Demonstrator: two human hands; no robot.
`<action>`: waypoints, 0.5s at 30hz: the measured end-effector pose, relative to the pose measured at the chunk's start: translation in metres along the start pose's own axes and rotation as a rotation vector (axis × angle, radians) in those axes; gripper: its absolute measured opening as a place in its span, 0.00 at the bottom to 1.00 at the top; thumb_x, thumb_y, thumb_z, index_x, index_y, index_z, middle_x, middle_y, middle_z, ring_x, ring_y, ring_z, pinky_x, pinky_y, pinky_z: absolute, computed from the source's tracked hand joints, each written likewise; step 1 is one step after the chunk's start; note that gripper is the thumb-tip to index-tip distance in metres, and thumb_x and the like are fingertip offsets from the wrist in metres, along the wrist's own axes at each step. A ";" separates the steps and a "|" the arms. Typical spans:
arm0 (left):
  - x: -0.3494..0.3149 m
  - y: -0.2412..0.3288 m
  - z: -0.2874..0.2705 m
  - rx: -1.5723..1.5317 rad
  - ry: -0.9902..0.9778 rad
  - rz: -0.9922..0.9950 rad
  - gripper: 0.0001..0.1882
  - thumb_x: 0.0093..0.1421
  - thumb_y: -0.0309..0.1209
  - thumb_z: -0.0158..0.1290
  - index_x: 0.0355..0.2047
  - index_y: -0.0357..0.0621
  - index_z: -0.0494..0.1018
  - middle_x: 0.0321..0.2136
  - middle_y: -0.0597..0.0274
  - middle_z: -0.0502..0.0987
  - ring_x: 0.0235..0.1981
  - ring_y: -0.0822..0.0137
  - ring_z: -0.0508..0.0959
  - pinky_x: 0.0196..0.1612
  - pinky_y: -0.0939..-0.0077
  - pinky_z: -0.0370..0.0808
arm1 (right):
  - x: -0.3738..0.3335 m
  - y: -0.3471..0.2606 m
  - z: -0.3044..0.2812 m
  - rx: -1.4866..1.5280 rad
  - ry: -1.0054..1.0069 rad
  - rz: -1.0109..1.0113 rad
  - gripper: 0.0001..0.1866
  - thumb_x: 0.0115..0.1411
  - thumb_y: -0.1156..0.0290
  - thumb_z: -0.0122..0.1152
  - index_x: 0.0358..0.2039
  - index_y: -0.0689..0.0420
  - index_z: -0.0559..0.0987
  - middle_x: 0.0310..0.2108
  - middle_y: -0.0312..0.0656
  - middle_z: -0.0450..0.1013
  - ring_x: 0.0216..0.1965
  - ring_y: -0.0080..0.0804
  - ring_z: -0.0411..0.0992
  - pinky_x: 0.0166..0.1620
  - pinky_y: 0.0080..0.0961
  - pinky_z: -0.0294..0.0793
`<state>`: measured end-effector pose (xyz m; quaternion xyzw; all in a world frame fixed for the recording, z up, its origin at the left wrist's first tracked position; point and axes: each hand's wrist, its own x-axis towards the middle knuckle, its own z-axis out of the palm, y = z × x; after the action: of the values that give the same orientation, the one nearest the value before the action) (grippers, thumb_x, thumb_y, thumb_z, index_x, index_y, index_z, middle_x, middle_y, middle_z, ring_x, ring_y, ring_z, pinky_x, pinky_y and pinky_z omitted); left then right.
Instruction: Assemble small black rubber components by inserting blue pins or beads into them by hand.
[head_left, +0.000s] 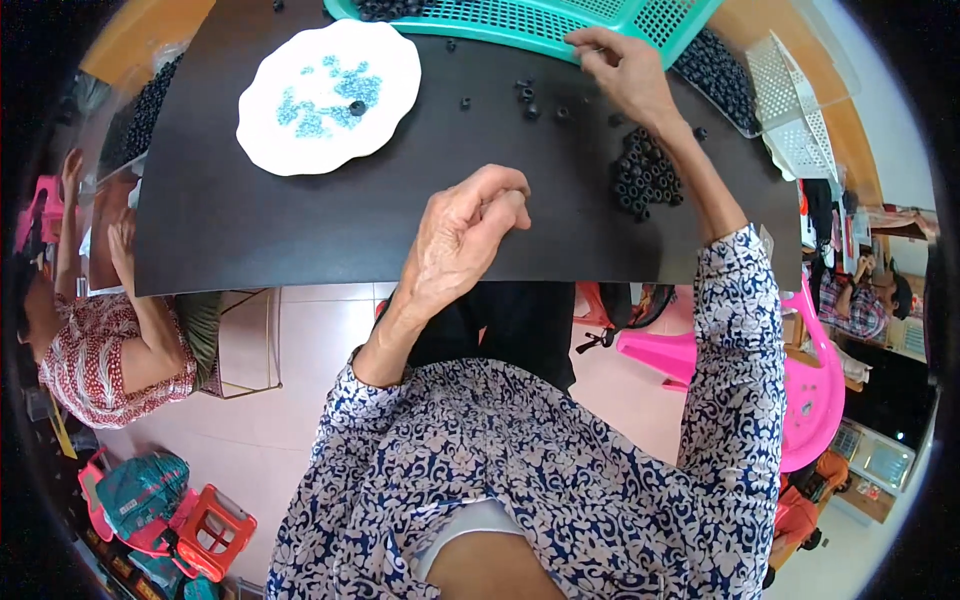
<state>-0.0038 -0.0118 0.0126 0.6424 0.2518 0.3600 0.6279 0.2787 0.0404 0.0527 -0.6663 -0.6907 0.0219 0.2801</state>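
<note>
Blue-and-white printed cloth of the wearer's shirt (540, 440) fills the foreground, below a dark tabletop (330, 230). Along its far side sits a green perforated tray (480, 33), probably put there to stay within the right arm's stretch. A white scalloped plate (300, 155) lies to the left, perhaps because its rim keeps tiny contents from rolling away. The left hand (462, 225) hangs above the near edge, fingers curled inward (whether they pinch anything, I cannot tell). The right hand (625, 78) is at the tray's near rim, fingers loosely bent, its grip equally unclear. Nearer the wearer than that hand, black ring-like pieces (645, 172) lie heaped, squat, with round openings; loose ones (527, 95) scatter toward the plate, where a single black piece (357, 108) sits among translucent blue beads (312, 123).
</note>
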 end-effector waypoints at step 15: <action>0.001 0.003 0.007 0.005 -0.022 -0.016 0.09 0.65 0.29 0.48 0.38 0.37 0.74 0.25 0.65 0.77 0.29 0.78 0.73 0.34 0.82 0.71 | -0.054 -0.032 -0.009 -0.005 -0.189 -0.170 0.15 0.52 0.74 0.64 0.42 0.61 0.79 0.27 0.41 0.74 0.27 0.28 0.72 0.34 0.24 0.73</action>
<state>0.0019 -0.0160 0.0158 0.6458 0.2508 0.3472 0.6321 0.2508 -0.0168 0.0535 -0.6009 -0.7681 0.0592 0.2131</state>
